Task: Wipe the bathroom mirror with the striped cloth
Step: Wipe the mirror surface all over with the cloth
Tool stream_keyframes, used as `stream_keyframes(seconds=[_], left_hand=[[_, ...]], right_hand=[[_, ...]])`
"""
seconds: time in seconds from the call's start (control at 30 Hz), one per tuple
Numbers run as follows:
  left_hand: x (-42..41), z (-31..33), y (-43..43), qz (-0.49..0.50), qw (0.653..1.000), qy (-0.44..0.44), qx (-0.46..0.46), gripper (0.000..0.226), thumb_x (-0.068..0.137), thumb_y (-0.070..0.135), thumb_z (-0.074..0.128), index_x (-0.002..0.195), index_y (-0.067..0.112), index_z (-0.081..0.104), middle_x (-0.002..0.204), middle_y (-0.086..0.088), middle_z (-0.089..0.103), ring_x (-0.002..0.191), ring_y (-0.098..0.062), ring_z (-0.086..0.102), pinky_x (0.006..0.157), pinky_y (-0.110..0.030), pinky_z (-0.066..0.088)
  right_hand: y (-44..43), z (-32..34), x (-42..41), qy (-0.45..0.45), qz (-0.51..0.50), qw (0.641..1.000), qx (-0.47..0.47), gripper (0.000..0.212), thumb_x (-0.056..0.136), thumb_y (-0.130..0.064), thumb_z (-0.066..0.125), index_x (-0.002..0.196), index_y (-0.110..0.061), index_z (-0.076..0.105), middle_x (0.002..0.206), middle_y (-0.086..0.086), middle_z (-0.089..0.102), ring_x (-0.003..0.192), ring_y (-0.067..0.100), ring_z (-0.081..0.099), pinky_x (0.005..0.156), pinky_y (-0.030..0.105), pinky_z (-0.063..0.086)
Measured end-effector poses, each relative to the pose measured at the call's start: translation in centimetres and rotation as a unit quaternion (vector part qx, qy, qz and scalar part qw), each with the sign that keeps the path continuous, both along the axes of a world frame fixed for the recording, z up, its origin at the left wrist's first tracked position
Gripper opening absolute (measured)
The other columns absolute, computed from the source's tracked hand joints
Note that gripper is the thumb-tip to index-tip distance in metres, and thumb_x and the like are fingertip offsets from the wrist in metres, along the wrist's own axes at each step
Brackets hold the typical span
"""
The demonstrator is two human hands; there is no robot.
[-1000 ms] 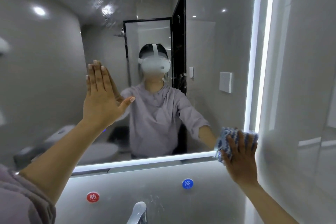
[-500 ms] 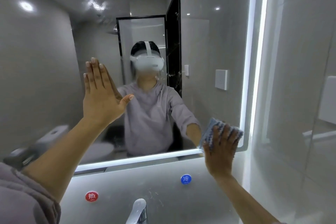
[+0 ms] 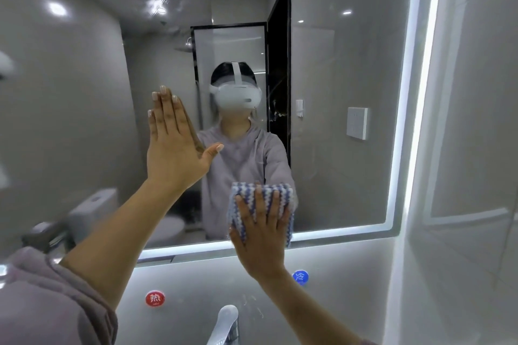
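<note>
The bathroom mirror [image 3: 350, 190] fills most of the wall ahead, with a lit strip along its bottom and right edges. A blue-and-white striped cloth [image 3: 244, 199] lies flat against the glass near the mirror's lower edge, just right of centre. My right hand [image 3: 259, 232] presses on it with fingers spread, covering most of the cloth. My left hand [image 3: 175, 148] rests flat on the glass higher up and to the left, palm against the mirror, fingers together and thumb out, holding nothing.
Below the mirror a grey wall panel carries a red round sticker [image 3: 155, 298] and a blue one [image 3: 300, 277]. A chrome tap [image 3: 227, 322] rises at the bottom centre. A glossy tiled side wall [image 3: 471, 148] stands close on the right.
My right hand has slid the cloth leftward along the mirror's lower edge, from the bottom right corner to near the centre. My left hand has stayed planted on the glass.
</note>
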State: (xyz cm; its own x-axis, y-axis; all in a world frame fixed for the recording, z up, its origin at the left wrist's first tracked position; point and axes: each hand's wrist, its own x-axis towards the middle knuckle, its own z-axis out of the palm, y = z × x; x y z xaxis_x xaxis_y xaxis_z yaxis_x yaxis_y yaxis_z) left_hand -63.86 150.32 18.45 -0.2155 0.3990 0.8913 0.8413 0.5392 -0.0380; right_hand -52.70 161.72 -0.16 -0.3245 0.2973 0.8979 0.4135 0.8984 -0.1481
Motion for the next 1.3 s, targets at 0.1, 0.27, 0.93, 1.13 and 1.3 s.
stream_keyframes(seconds=[0.1,0.27,0.93,1.13,1.3], left_hand=[[0.0,0.0,-0.1,0.003,1.000,0.002,-0.002,0.112,0.078,0.075,0.027,0.144,-0.008,-0.009,0.154,-0.029,-0.009,0.144,-0.038,-0.011,0.118,-0.047,-0.002],[0.0,0.0,-0.3,0.001,1.000,0.009,-0.003,0.111,0.079,0.074,0.030,0.144,-0.008,-0.008,0.154,-0.028,-0.008,0.144,-0.038,-0.010,0.118,-0.045,-0.003],[-0.3,-0.1,0.1,0.014,1.000,0.018,0.009,0.111,0.082,0.075,0.034,0.145,-0.006,-0.009,0.155,-0.026,-0.009,0.144,-0.033,-0.014,0.118,-0.044,-0.004],[-0.3,-0.1,0.2,0.019,1.000,0.022,0.012,0.111,0.079,0.075,0.028,0.144,-0.007,-0.009,0.155,-0.027,-0.009,0.143,-0.029,-0.018,0.117,-0.041,-0.009],[-0.3,-0.3,0.2,0.015,1.000,0.024,0.012,0.110,0.080,0.075,0.026,0.144,-0.006,-0.011,0.155,-0.026,-0.010,0.143,-0.030,-0.017,0.118,-0.044,-0.004]], right_hand=[[-1.3,-0.5,-1.6,-0.007,-0.002,1.000,0.023,0.074,0.094,-0.053,0.040,0.156,-0.030,0.006,0.163,0.006,-0.006,0.147,0.041,0.007,0.116,0.059,0.015],[-0.7,-1.0,-1.7,-0.015,-0.022,0.998,0.055,0.071,0.095,-0.055,0.040,0.155,-0.032,0.010,0.164,0.004,-0.002,0.149,0.039,0.004,0.118,0.059,0.008],[13.2,-1.0,11.9,-0.040,-0.131,0.990,0.046,0.064,0.099,-0.060,0.018,0.155,-0.030,0.005,0.164,0.005,-0.006,0.149,0.037,-0.004,0.118,0.060,0.005],[17.2,0.8,17.0,-0.018,-0.169,0.984,-0.044,0.072,0.098,-0.063,0.012,0.155,-0.019,0.012,0.162,0.018,0.004,0.148,0.038,-0.004,0.119,0.058,0.003],[16.7,1.8,17.1,0.010,-0.175,0.980,-0.092,0.073,0.099,-0.056,0.012,0.146,-0.006,0.037,0.155,0.027,0.023,0.142,0.047,0.013,0.116,0.061,0.013]])
